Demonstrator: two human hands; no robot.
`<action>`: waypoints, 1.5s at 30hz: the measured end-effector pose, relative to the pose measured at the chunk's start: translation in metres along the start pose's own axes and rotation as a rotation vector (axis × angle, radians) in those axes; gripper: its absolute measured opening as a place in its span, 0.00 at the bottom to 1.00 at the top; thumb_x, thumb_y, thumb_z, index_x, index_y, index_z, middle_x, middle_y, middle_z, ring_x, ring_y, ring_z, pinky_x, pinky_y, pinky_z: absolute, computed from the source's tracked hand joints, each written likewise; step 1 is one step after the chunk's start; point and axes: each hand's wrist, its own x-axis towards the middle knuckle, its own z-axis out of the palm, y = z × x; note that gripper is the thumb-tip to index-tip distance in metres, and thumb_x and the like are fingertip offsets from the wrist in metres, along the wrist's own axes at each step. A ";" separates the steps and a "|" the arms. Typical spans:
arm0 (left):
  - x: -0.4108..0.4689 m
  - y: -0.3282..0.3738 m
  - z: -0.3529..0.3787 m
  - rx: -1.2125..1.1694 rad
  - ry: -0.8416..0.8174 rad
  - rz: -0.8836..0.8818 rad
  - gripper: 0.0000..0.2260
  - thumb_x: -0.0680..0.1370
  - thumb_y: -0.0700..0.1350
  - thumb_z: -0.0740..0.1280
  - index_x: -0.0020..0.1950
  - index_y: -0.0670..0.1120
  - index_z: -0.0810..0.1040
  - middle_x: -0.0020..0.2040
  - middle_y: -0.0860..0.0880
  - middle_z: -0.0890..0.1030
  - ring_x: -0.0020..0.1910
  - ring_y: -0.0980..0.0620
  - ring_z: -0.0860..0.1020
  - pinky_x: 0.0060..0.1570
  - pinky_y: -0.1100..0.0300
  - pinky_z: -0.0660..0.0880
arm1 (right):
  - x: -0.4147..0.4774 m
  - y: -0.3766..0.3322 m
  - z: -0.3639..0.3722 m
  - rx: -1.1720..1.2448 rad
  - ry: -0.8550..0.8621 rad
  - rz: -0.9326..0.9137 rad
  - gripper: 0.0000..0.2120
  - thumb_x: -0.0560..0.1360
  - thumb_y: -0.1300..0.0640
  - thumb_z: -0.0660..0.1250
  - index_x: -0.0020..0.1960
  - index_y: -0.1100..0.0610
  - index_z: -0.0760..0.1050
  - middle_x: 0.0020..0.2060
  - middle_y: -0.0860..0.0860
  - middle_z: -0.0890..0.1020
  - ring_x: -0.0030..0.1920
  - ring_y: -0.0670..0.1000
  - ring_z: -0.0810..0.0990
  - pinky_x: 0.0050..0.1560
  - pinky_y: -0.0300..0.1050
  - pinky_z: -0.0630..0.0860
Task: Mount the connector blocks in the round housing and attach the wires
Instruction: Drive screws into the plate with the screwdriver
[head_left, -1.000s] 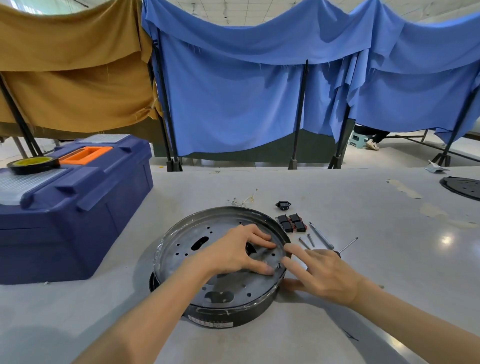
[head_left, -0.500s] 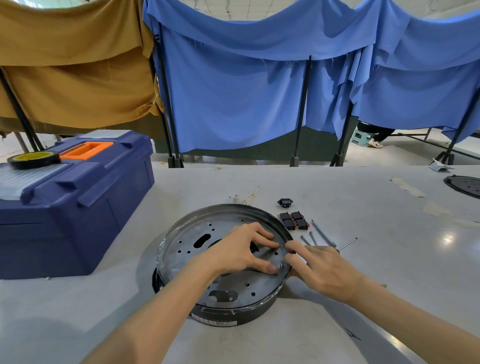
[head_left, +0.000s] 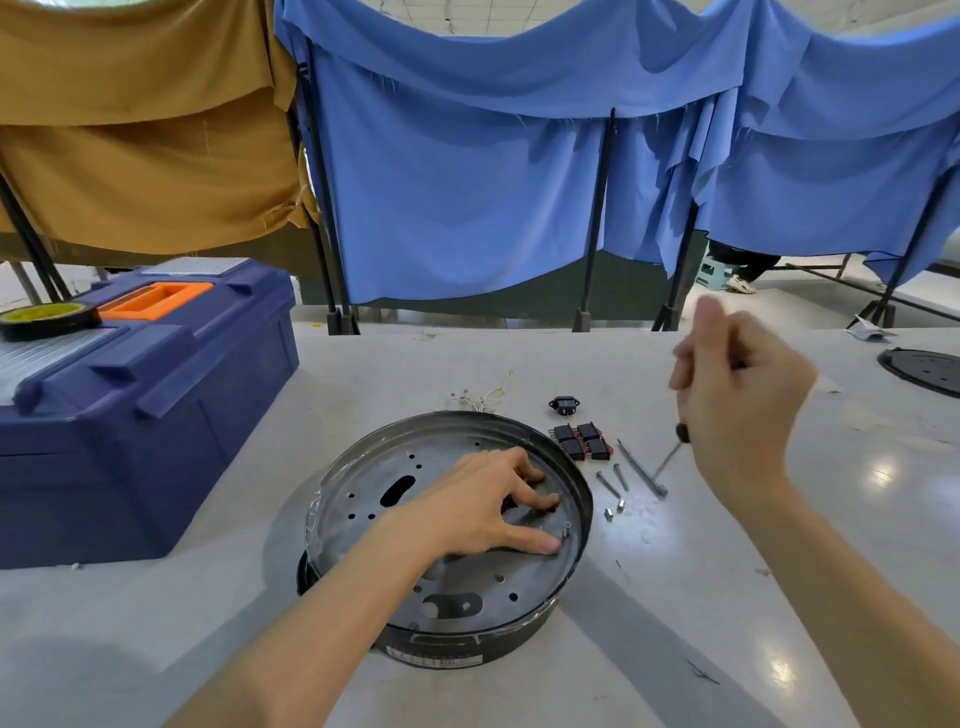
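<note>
The round housing is a dark metal pan with a perforated plate inside, standing on the table in front of me. My left hand rests on the plate by its right rim, fingers spread. A small screw stands just past the fingertips. My right hand is raised above the table and blurred, and grips a screwdriver whose shaft points down-left. Several black and red connector blocks lie right of the housing, a single black socket behind them. Thin wires lie behind the rim.
Bolts, a long metal rod and small nuts lie right of the housing. A blue toolbox with a tape roll on top stands at the left. A black round lid lies at the far right. Curtains hang behind the table.
My right hand has left the housing's right rim and risen up and to the right, taking the screwdriver off the table. My left hand stays on the plate.
</note>
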 end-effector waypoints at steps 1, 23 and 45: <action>0.001 0.000 -0.001 0.028 -0.003 0.015 0.23 0.71 0.63 0.71 0.63 0.57 0.79 0.64 0.54 0.71 0.64 0.53 0.68 0.66 0.51 0.66 | 0.006 -0.010 0.004 0.150 0.029 0.116 0.24 0.80 0.43 0.61 0.29 0.55 0.71 0.21 0.51 0.73 0.19 0.50 0.68 0.23 0.38 0.66; 0.000 -0.006 0.002 0.001 0.014 0.006 0.24 0.70 0.64 0.70 0.64 0.58 0.78 0.66 0.57 0.69 0.66 0.53 0.63 0.66 0.57 0.59 | -0.010 -0.014 0.034 0.369 0.001 0.490 0.28 0.82 0.48 0.61 0.25 0.55 0.69 0.19 0.55 0.68 0.16 0.50 0.60 0.21 0.35 0.59; 0.000 -0.005 0.001 -0.021 0.017 0.013 0.23 0.71 0.62 0.71 0.64 0.58 0.78 0.65 0.56 0.69 0.66 0.54 0.64 0.66 0.58 0.59 | -0.015 -0.015 0.038 0.351 -0.032 0.503 0.28 0.82 0.49 0.61 0.24 0.57 0.69 0.18 0.55 0.67 0.15 0.50 0.59 0.20 0.35 0.58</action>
